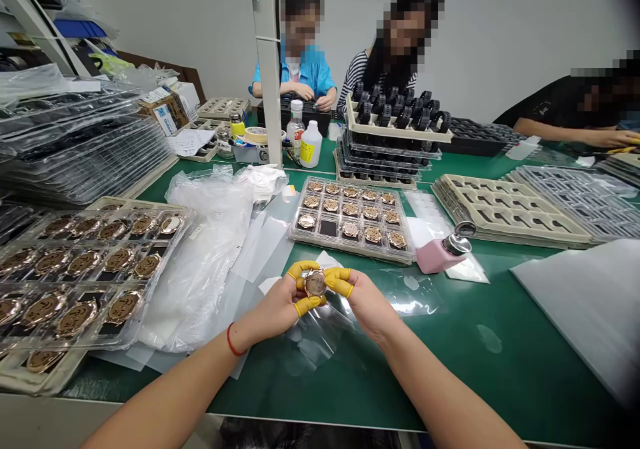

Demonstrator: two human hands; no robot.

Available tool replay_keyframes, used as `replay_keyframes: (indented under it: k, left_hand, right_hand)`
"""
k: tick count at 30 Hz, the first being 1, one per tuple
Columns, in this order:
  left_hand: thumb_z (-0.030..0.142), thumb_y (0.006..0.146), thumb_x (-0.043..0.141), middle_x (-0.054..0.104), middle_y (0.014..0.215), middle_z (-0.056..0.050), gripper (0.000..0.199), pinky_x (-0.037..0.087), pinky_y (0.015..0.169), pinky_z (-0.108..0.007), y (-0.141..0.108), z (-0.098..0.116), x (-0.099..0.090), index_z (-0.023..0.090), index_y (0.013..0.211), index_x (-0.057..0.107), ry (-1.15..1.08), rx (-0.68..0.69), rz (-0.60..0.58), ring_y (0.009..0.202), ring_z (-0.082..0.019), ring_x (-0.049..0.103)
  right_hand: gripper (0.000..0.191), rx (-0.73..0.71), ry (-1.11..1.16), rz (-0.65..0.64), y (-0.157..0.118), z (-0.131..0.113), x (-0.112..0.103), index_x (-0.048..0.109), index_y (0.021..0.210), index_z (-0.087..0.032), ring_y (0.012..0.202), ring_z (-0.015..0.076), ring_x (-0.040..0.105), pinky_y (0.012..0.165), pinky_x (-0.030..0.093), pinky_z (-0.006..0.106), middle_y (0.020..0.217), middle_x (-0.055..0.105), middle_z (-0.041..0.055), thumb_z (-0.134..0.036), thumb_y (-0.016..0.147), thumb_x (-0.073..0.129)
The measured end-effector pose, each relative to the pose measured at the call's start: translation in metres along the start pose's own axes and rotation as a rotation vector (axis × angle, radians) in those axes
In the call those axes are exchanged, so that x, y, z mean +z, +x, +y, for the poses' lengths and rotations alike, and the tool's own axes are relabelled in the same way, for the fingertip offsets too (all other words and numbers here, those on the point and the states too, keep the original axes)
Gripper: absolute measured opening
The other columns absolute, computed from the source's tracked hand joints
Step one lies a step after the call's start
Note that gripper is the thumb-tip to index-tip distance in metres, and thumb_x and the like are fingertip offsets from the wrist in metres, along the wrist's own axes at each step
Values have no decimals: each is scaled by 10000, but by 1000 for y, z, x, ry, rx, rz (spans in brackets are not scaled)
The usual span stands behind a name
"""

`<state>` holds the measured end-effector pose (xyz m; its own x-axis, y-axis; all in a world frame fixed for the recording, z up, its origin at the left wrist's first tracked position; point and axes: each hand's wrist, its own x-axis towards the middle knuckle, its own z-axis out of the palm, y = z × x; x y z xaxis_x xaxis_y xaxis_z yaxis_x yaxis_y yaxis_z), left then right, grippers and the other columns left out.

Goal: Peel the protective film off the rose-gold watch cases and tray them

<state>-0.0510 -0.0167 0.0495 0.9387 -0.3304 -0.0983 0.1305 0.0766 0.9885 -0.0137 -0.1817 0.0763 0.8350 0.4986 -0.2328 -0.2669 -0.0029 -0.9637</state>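
Between my hands I hold a gold-rimmed watch case [315,284] above the green table. Yellow finger cots cover several of my fingertips. My left hand [280,302] grips the case from its left side and below, a red string on the wrist. On the other side, the fingers of my right hand [363,299] pinch its right edge. Beyond them sits a clear tray [327,244] of similar watch cases in rows, with one dark slot bare in the front row. A larger tray [131,332] at the left holds more of these cases.
A pink pump bottle [440,252] stands right of the middle tray. Plastic bags [200,262] lie at left; stacked clear trays [90,149] rise behind. Black watch bands fill a raised beige tray [400,129]. White bottles [311,144] stand by the post [270,89]. Several co-workers sit opposite.
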Motion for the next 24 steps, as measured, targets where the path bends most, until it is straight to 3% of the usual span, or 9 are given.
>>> replay_keyframes:
  k: [8, 24]
  left_hand:
    - [283, 770, 648, 628, 996, -52, 496, 491, 804, -304, 0, -3, 3, 221, 1183, 380, 42, 9, 62, 905, -197, 629]
    - [287, 790, 628, 621, 1015, -48, 477, 500, 798, -311, 0, -3, 2, 220, 1175, 355, 90, 29, 62, 904, -187, 627]
  right_hand:
    - [197, -33, 31, 27, 1, 5, 2, 625, 647, -175, 770, 157, 517, 747, 393, 280, 736, 616, 14, -360, 710, 650]
    - [223, -15, 48, 82, 1, 9, 7, 651, 734, -167, 768, 158, 541, 749, 420, 289, 795, 635, 26, -379, 672, 679]
